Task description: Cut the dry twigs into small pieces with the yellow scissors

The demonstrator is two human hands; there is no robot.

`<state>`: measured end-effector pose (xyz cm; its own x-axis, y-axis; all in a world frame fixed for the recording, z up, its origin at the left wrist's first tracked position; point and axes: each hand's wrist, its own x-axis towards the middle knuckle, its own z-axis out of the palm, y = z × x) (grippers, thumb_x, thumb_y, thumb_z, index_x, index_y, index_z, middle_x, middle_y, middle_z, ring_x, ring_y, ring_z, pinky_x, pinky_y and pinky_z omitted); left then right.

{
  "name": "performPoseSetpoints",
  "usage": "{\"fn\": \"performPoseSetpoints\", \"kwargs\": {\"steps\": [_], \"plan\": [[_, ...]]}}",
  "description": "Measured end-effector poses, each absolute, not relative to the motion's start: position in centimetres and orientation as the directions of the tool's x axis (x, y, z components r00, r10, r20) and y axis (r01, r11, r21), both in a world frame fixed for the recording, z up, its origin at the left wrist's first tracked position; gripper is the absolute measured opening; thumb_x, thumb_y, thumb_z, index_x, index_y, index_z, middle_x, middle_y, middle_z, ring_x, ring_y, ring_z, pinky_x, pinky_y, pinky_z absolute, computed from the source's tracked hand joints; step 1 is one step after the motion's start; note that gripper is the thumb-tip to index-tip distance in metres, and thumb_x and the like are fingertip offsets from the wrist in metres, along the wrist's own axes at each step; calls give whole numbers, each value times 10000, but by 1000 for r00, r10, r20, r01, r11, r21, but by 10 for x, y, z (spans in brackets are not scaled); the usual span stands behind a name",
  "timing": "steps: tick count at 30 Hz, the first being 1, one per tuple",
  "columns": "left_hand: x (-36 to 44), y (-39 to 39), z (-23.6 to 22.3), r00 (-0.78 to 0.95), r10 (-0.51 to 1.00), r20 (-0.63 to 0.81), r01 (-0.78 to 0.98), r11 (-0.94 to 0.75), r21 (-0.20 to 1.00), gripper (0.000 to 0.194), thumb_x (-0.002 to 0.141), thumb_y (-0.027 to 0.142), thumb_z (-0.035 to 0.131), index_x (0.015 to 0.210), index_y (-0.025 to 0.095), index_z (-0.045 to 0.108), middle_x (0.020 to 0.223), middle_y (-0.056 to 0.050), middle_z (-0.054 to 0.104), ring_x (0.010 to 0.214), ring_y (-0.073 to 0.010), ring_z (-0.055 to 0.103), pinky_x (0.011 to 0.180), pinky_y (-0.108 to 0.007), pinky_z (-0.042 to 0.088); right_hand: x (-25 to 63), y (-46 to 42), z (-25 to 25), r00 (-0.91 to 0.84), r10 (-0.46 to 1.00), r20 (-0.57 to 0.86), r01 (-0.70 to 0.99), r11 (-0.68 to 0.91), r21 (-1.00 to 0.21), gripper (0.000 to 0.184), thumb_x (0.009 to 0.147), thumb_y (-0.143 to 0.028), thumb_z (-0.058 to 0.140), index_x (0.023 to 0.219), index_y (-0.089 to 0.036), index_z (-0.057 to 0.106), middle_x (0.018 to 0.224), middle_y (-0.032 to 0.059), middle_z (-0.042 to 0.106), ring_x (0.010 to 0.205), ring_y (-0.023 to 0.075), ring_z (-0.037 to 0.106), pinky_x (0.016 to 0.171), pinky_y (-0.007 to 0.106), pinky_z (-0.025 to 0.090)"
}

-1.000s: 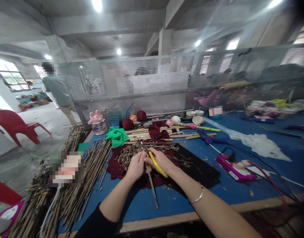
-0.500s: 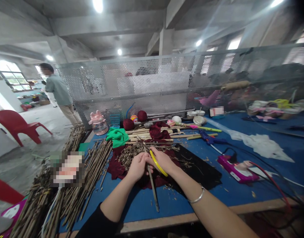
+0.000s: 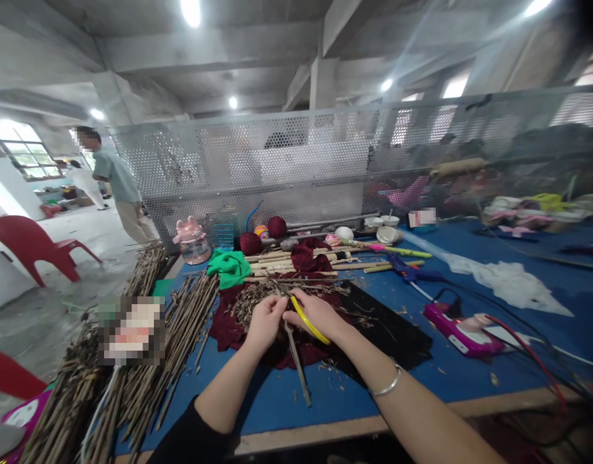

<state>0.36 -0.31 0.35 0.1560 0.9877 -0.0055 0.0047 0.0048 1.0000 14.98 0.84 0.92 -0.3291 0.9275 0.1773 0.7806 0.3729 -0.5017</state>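
Note:
Between my hands a thin dry plant stem slants down toward the table's front edge. My left hand is closed around its upper part, fingers bent. My right hand is closed around what look like yellow-handled shears; their blades are hidden by my fingers. Both hands meet over a heap of dry leaves and twig bits, which lies on a dark red cloth. Forked twigs at the stem's top stick out beyond my fingertips.
Bundled dry stems lie left of my hands. A green cloth, yarn balls and pale sticks are behind. To the right are a black sheet, a blue glue gun and a purple power strip with cords.
The lower end of the stem has shifted slightly up and to the right. Both my hands stay close together in nearly the same place. In the background, a person has turned slightly.

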Motion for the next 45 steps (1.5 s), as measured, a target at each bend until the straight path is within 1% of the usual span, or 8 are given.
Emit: {"fn": "performPoseSetpoints", "kwargs": {"steps": [4,7,13,22,28,32,39,45], "plan": [[5,-5,5,165,986,11,-28,-6,1000,329,708,479,543,637,171,450,391,81,427,286,-45,360,305,-161,263,156,12,5,-412,887,209,713,457,-532,683,695,-521,572,1235,-152,374,1168,151,507,1041,241,503,833,317,375],[6,-6,5,186,983,5,-31,1,1000,334,706,483,545,627,173,446,401,73,432,314,-61,409,322,-166,273,156,12,5,-411,878,244,703,476,-529,713,669,-527,593,1229,-137,387,1190,154,485,1086,244,467,871,328,357],[3,-2,-3,146,989,27,8,-29,1000,347,729,522,488,661,185,440,418,76,413,311,-72,404,304,-175,237,149,8,9,-299,938,172,805,345,-483,557,681,-549,578,1112,-210,486,842,73,631,774,216,588,642,260,380],[3,-1,-6,33,993,112,84,-115,990,364,754,516,451,622,178,434,441,62,411,387,-72,381,398,-185,298,147,11,4,-334,910,247,736,415,-534,475,744,-548,500,1035,-177,559,722,62,644,630,183,587,570,231,378],[3,1,-3,-11,998,63,-42,-64,997,378,810,514,308,671,189,443,395,73,364,323,-70,284,364,-190,228,147,12,3,-280,928,247,813,366,-453,384,772,-538,468,957,-220,581,750,57,651,710,200,613,583,228,362],[3,-2,2,-8,996,90,-30,-90,995,287,817,402,333,671,188,457,428,61,391,371,-85,336,404,-196,271,148,10,4,-266,939,218,843,336,-419,492,716,-568,524,1063,-220,509,790,63,645,739,218,609,596,244,364],[2,-4,4,41,976,212,111,-215,970,328,814,417,381,631,168,491,579,14,510,547,-108,451,558,-213,359,151,15,-1,-349,890,293,717,455,-528,652,652,-537,598,1180,-200,419,1120,93,542,989,222,522,807,309,388],[2,-3,0,82,978,191,78,-197,977,331,795,456,417,647,167,480,549,30,481,512,-97,436,527,-205,356,148,13,-2,-344,886,312,692,463,-554,694,643,-504,623,1204,-154,414,1146,131,513,1035,231,480,852,326,365]]}}
